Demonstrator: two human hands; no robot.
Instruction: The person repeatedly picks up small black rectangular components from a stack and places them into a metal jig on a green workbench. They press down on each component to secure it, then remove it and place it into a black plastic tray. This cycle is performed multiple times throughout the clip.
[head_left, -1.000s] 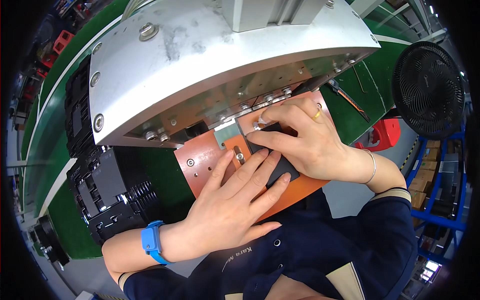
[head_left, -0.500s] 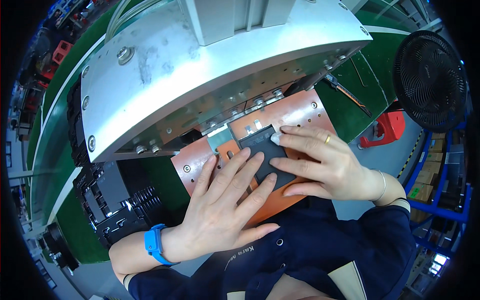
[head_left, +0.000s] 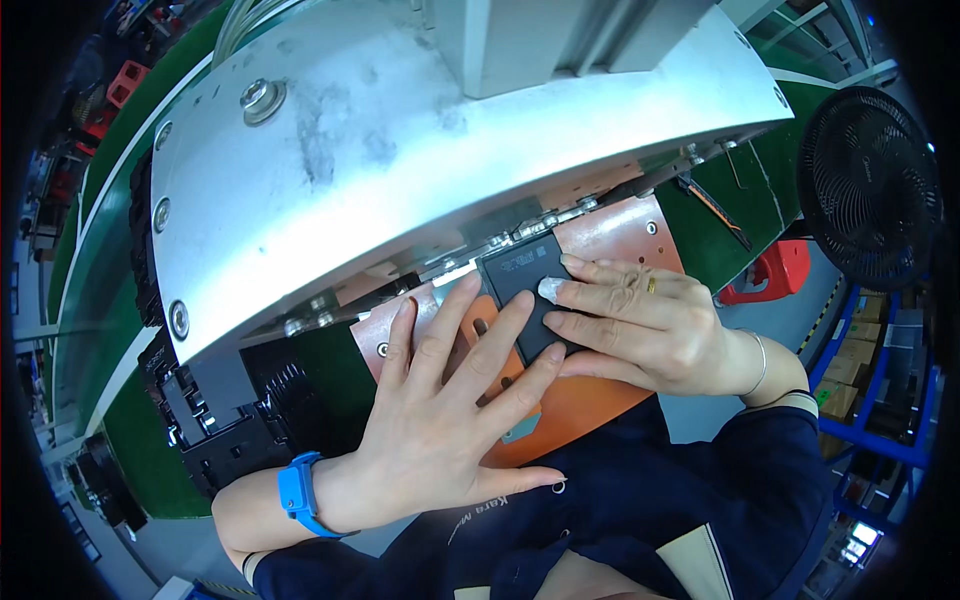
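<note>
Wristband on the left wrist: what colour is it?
Bright blue; the wristband shows clearly in the head view, just behind the left hand.

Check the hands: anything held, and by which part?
The flat black part on the orange plate is pressed down, not lifted: right hand fingers on its right edge, left hand fingers flat over its lower left.

A flat copper-orange metal plate [head_left: 600, 400] serves as the surface, reaching under the overhanging grey metal machine block [head_left: 400, 170]. A thin black rectangular panel [head_left: 520, 275] lies flat on it, and a small teal tab [head_left: 522, 428] sits near its front edge
</note>
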